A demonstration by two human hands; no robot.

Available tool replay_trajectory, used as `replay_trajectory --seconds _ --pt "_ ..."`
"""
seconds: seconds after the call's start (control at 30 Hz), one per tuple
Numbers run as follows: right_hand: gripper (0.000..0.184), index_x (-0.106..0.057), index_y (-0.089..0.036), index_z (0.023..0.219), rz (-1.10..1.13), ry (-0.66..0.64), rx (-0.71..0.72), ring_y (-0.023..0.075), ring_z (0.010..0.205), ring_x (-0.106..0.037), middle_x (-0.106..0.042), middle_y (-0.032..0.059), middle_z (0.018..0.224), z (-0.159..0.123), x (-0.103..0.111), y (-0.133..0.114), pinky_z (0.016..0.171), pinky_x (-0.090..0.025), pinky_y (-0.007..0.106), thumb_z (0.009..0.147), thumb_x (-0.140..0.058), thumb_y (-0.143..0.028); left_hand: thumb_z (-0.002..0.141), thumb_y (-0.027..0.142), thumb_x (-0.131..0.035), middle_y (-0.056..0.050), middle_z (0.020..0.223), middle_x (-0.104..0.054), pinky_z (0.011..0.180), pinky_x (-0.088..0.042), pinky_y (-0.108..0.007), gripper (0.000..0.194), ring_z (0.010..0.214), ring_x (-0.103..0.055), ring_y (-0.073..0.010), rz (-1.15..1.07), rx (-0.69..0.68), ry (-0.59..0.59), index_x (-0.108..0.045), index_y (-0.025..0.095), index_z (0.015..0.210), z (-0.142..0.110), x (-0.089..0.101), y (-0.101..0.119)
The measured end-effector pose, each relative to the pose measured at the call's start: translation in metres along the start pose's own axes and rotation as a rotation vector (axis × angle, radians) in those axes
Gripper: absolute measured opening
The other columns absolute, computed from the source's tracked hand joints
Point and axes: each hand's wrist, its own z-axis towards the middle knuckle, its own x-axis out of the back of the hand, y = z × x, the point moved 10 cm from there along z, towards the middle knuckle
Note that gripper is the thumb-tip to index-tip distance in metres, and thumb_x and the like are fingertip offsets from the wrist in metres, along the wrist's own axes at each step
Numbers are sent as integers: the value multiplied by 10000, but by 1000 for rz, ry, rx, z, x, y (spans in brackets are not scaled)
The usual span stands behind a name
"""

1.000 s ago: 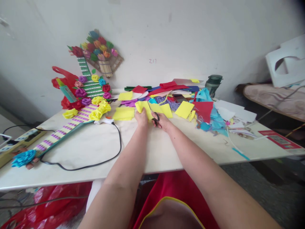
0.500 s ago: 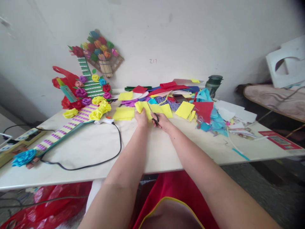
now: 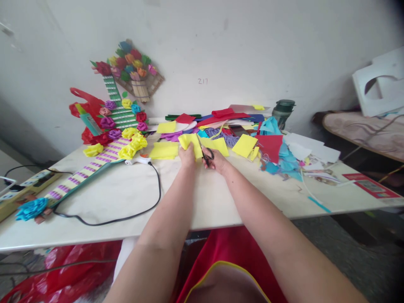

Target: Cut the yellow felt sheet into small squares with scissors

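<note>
My left hand (image 3: 187, 155) is closed on a folded piece of yellow crepe paper (image 3: 192, 142), held just above the table. Fingers of my right hand (image 3: 216, 161) are hooked through the dark handles of a pair of scissors (image 3: 207, 157). The blades point away from me and lie along the right side of the held paper. Whether they are cutting into it, I cannot tell. Flat yellow paper (image 3: 164, 150) lies left of my left hand, and another yellow piece (image 3: 221, 146) sits behind my right hand.
A glue gun (image 3: 139, 160) with a black cord lies to the left, near a flower-covered paper guitar (image 3: 91, 166). Coloured paper is heaped along the wall. Blue scraps (image 3: 285, 162) and a dark green bottle (image 3: 283, 112) are at right. A power strip (image 3: 25, 189) sits far left.
The scissors have turned slightly in my right hand, their handles now spread wider apart. My left hand and the yellow paper have stayed almost in place.
</note>
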Motion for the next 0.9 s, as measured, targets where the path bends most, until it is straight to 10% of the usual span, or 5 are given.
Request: replay_trajectory --seconds 0.9 --pt "452 -476 -166 667 -13 -6 37 65 333 -482 -528 -23 461 0 3 -8 258 -187 154 677 -594 -602 624 282 -637 -45 682 -623 551 -464 -267 224 579 -594 -150 -48 47 -38 -578 131 779 -2 -5 -5"
